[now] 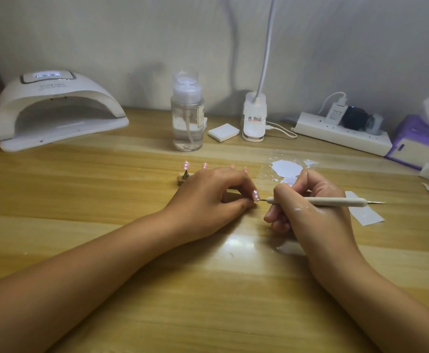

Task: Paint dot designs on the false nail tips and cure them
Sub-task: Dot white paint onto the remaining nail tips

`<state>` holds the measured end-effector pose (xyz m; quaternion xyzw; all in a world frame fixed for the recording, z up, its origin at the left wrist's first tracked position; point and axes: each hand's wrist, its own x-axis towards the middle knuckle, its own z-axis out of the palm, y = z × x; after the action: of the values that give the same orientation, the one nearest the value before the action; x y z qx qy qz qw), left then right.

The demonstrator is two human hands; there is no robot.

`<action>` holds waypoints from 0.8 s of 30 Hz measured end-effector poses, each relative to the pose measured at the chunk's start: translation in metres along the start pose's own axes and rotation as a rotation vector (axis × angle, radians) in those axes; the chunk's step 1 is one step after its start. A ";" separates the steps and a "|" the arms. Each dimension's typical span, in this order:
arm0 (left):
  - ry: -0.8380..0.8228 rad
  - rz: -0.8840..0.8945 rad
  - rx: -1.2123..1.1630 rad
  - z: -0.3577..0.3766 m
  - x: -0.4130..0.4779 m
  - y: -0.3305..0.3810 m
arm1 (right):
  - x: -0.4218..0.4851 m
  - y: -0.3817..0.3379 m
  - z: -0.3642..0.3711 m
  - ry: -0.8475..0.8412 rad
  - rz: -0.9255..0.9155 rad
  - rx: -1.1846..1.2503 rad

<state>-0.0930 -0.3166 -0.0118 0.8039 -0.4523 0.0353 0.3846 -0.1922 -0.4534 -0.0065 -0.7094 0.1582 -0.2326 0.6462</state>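
Left hand [208, 197] pinches a pink nail tip [255, 195]; right hand [307, 200] grips the dotting pen [315, 201], point touching the tip between them.

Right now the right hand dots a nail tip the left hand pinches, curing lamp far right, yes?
No: the head view shows the curing lamp far left. The right hand, gripping a dotting tool, does dot the nail tip the left hand pinches.
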 end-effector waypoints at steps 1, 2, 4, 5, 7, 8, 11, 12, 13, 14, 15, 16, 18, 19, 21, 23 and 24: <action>-0.001 -0.002 0.001 0.000 0.000 0.000 | 0.000 0.000 0.000 -0.002 0.001 0.000; -0.002 -0.005 0.002 0.000 0.000 0.000 | 0.000 0.000 0.000 -0.004 0.001 -0.002; 0.000 -0.006 0.001 0.000 0.000 0.000 | 0.000 0.001 0.000 -0.008 -0.002 -0.006; 0.004 -0.004 0.000 0.000 0.000 0.000 | 0.000 0.001 0.000 -0.009 -0.004 -0.009; 0.010 0.001 -0.003 0.000 0.000 0.000 | 0.000 0.001 -0.001 -0.011 -0.005 -0.008; 0.009 0.000 -0.003 0.000 0.000 0.000 | 0.000 0.001 -0.001 -0.011 -0.005 -0.005; 0.009 -0.006 -0.002 0.000 0.000 0.002 | 0.000 0.000 -0.001 -0.009 -0.006 -0.003; 0.013 -0.006 -0.003 0.000 0.000 0.002 | 0.000 0.000 -0.001 -0.007 -0.006 -0.001; 0.017 -0.005 -0.006 0.000 0.000 0.002 | 0.000 0.000 -0.001 -0.007 -0.008 0.002; 0.019 -0.006 -0.008 0.000 0.000 0.002 | -0.001 0.000 -0.002 -0.007 -0.011 0.003; 0.019 -0.008 -0.008 0.000 0.000 0.002 | -0.001 0.001 -0.002 -0.009 -0.015 0.001; 0.017 -0.010 -0.006 0.000 0.000 0.002 | -0.001 0.001 -0.002 -0.013 -0.019 -0.001; 0.016 -0.004 -0.004 -0.001 -0.001 0.003 | -0.001 0.001 -0.003 -0.016 -0.022 -0.003; 0.019 -0.001 -0.005 -0.001 -0.001 0.003 | -0.001 0.001 -0.002 -0.017 -0.020 -0.004; 0.021 -0.005 -0.007 -0.001 -0.001 0.003 | -0.001 0.000 -0.001 -0.018 -0.011 -0.003; 0.016 -0.008 -0.002 0.000 0.000 0.002 | -0.001 -0.001 -0.001 -0.014 -0.004 0.002; 0.014 -0.005 0.003 0.000 0.000 0.001 | -0.001 -0.001 -0.001 -0.012 -0.002 0.005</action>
<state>-0.0939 -0.3169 -0.0109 0.8053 -0.4477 0.0408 0.3866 -0.1938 -0.4531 -0.0054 -0.7093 0.1531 -0.2295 0.6487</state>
